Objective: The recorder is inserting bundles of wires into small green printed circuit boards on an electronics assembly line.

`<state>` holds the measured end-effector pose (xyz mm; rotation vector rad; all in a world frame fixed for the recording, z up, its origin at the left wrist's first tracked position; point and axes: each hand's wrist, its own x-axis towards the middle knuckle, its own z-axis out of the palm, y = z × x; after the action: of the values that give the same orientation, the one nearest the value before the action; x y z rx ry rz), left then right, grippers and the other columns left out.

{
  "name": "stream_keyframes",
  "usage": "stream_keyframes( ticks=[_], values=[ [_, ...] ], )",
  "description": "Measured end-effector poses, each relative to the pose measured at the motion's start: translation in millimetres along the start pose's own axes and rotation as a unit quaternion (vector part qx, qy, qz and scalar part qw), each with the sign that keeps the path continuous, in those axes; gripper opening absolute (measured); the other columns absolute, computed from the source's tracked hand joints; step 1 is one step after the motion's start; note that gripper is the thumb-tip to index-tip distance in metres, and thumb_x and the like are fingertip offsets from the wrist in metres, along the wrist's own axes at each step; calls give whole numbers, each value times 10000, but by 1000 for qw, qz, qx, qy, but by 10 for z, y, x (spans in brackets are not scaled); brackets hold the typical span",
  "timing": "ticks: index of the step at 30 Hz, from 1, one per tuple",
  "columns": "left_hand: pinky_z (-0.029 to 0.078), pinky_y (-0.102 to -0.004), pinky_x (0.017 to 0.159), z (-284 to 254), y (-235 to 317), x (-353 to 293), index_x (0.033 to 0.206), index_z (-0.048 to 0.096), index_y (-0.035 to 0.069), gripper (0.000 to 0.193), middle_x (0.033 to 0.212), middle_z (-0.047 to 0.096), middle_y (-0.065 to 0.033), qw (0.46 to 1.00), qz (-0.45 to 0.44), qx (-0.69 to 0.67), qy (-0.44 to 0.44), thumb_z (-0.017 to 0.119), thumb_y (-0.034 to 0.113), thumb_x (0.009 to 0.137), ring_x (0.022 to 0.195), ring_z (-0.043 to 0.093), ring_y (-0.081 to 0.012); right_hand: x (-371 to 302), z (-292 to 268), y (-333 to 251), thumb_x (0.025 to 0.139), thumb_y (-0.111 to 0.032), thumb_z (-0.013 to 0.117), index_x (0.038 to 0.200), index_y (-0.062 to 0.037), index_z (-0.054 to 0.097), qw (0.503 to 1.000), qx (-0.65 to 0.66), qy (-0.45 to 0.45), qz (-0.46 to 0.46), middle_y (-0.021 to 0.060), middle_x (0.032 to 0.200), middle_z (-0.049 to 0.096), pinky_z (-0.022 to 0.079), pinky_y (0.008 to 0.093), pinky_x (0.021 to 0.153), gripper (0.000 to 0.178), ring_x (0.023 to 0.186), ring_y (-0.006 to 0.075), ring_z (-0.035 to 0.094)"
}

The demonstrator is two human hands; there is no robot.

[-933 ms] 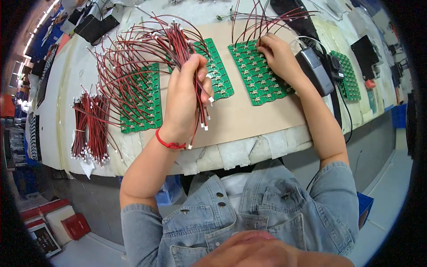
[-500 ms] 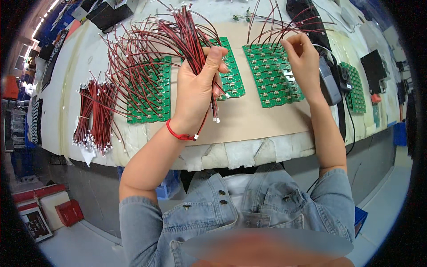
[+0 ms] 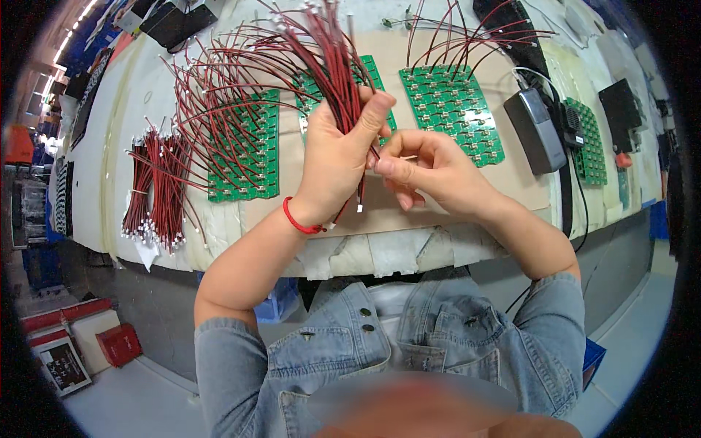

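Observation:
My left hand [image 3: 328,164] is closed around a thick bundle of red-and-black wires [image 3: 332,66] with small white end plugs. A few of these wire ends hang out below my palm. Close against it, my right hand [image 3: 442,175] pinches the end of one wire between thumb and forefinger. Behind my hands lies a green circuit board panel [image 3: 380,77], partly hidden by them. To the right, another green panel [image 3: 456,109] has several wires standing along its far edge. A third panel [image 3: 263,160], at left, carries many wires arching over it.
Bundles of red-and-black wires [image 3: 164,193] lie at the table's left. A grey box-shaped device [image 3: 535,131] with cables stands right of the boards, beside another green panel [image 3: 590,150]. Brown board [image 3: 453,197] covers the middle of the table, up to near its front edge.
My right hand has come from the right-hand panel across to the left hand and now pinches a wire there. The bundle in my left hand has shifted slightly right.

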<state>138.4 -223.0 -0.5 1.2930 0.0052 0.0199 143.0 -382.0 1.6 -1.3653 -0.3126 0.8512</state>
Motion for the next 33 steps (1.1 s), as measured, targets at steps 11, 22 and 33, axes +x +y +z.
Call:
stream_keyframes(
  ticks=[11,22,33],
  values=[
    [251,-221,386,-105,297,-2,949,510,25,166,567,442,38,980,-104,-107,-135,614,139,889,395,337,-40,-118,-641,-303,861,-161,603,911,-25,580,950,268,25,-156,-29,655,512,282,188,444,147,472,38,362],
    [218,-235,373,-125,367,36,761,416,100,291,522,287,50,986,-66,-147,-33,443,282,986,385,272,-55,-195,-709,-308,731,-145,749,693,-20,588,926,-164,-321,-116,27,693,529,354,199,449,207,558,65,453],
    [205,-205,361,-170,322,33,793,447,119,266,530,265,68,981,-16,-190,39,390,277,999,383,263,-34,32,-907,-301,879,-137,604,909,4,572,958,-160,171,-165,22,731,577,414,186,469,148,584,62,550]
  ],
)
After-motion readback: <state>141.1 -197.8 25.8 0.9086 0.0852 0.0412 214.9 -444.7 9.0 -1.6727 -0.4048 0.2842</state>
